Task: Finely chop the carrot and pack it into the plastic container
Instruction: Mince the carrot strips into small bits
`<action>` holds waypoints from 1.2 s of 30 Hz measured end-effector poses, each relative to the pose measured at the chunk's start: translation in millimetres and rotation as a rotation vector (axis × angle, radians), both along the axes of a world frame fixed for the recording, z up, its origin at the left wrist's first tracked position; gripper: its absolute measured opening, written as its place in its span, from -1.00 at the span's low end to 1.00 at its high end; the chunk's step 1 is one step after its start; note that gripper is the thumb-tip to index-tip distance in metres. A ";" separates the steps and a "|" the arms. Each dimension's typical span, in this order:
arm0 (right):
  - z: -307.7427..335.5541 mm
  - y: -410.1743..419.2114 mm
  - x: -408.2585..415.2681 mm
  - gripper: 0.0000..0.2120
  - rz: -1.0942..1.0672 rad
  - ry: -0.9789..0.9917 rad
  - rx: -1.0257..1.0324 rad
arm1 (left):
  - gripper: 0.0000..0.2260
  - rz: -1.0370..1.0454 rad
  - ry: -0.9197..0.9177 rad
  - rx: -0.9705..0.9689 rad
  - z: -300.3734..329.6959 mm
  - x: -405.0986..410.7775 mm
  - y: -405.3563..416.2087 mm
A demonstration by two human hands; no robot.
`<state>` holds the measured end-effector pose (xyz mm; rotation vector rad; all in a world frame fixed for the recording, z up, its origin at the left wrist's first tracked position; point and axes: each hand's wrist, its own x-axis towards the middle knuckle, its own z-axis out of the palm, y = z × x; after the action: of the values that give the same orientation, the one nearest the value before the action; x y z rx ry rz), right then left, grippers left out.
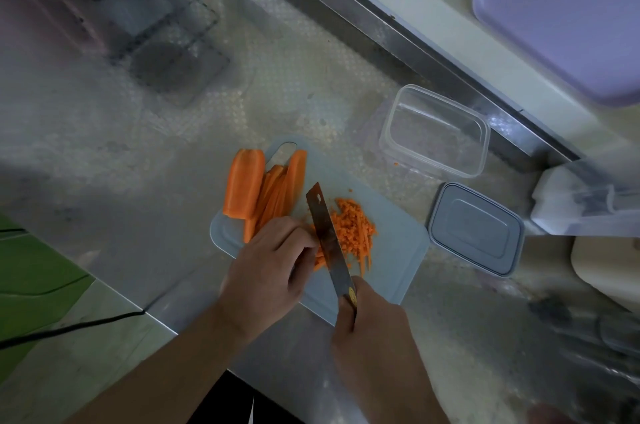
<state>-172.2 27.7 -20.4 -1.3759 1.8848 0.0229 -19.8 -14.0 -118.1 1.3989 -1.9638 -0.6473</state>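
Note:
A pale blue cutting board (394, 250) lies on the steel counter. On its far left lie a thick carrot piece (242, 186) and long carrot slices (277, 195). A pile of finely chopped carrot (353, 226) sits right of the knife blade (325, 233). My right hand (367, 323) grips the knife handle, with the blade down on the board. My left hand (270, 268), fingers curled, holds a bundle of carrot strips (320, 259) against the blade. The clear plastic container (481, 153) stands empty beyond the board, its grey lid (474, 228) beside it.
A purple board (568, 15) leans at the upper right by the counter's raised back edge. A white object (571, 202) and a cream one (602, 268) sit at the right. A black cable (69, 330) runs along the left floor side. A stray carrot bit (396, 164) lies near the container.

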 end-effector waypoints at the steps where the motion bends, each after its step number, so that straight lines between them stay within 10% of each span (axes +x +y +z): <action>1: -1.7 -0.7 1.2 -0.89 0.008 0.015 0.008 | -0.92 0.002 -0.003 0.000 0.1 -0.1 -0.3; 36: 3.0 9.5 -1.4 -0.90 -0.069 -0.061 -0.060 | -0.93 0.006 0.016 0.002 12.7 8.7 0.1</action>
<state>-173.5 37.2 -17.4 -1.3354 1.8941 -0.1092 -11.2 -13.9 -105.5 1.3966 -1.9462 -0.6552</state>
